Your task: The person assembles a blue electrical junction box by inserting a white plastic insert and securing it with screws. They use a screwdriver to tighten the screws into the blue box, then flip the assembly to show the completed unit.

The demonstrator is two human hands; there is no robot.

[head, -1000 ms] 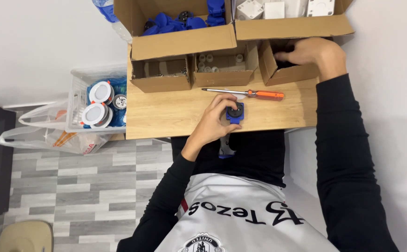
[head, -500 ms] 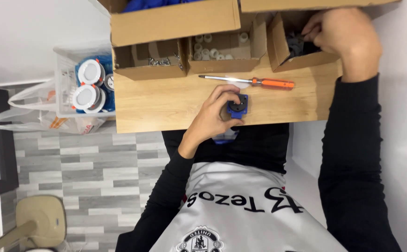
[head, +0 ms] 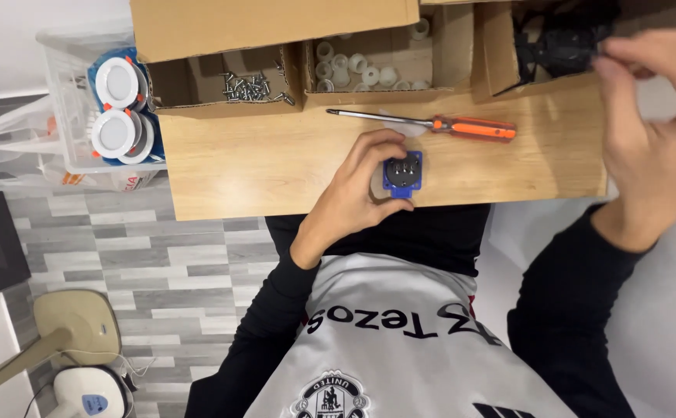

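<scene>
The left hand [head: 357,190] holds a small blue socket [head: 402,172] at the near table [head: 276,166] edge. It looks hard and light; grip its sides. The right hand [head: 651,147] pinches something black, blurred.

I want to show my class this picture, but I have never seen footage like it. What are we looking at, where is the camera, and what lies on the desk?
There is no machine here: a person works with bare hands, and a camera worn on the head looks down at them, so the person's shirt fills the bottom. The left hand holds a small blue socket part at the near edge of the wooden desk. The right hand is blurred, its fingertips at a box of black parts. An orange-handled screwdriver lies on the desk. Behind it stand open cardboard boxes: one with screws, one with white rings. A clear bin of round white lamps stands left of the desk.
</scene>
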